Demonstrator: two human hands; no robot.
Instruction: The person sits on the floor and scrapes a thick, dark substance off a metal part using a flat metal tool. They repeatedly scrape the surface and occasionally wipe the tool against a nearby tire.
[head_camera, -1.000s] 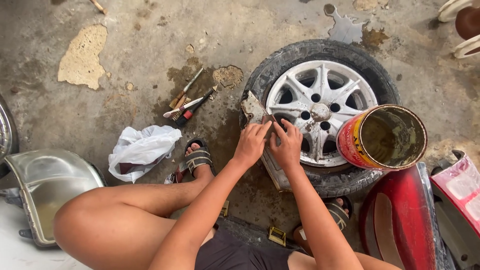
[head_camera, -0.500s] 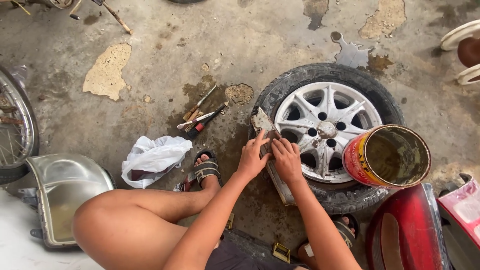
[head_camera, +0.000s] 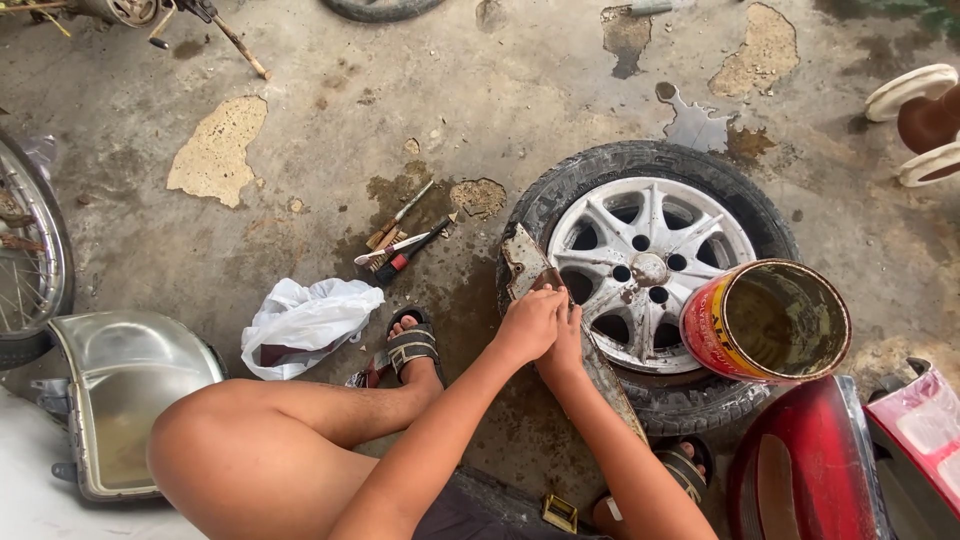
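— On the far left, what lay on the floor?

— Part of a spoked wheel (head_camera: 30, 250) stood at the edge. Just below it sat a shiny silver headlight shell (head_camera: 125, 400).

— And next to that?

— A crumpled white plastic bag (head_camera: 305, 320) lay on the stained concrete floor (head_camera: 300, 130). The person's bent knee was just below it, and a foot in a dark sandal (head_camera: 413, 345) stood beside the bag. A little above, a few small brushes and tools (head_camera: 405, 240) lay in a heap on a dark wet patch.

— Where were the hands?

— Both were close together at the left rim of a car tyre (head_camera: 660, 290) that lay flat on the floor. The left hand (head_camera: 528, 322) was curled shut around a rusty flat metal strip (head_camera: 530, 268). The right hand (head_camera: 568, 345) pressed against the left one, fingers bent, but it was half hidden, so its grip could not be told.

— Where was the strip?

— It leaned across the tyre's left edge, touching the rubber, and ran down past the wrists.

— What was further right?

— An open red and yellow tin can (head_camera: 768, 322) rested on the tyre. A red car lamp (head_camera: 800, 465) lay below it.
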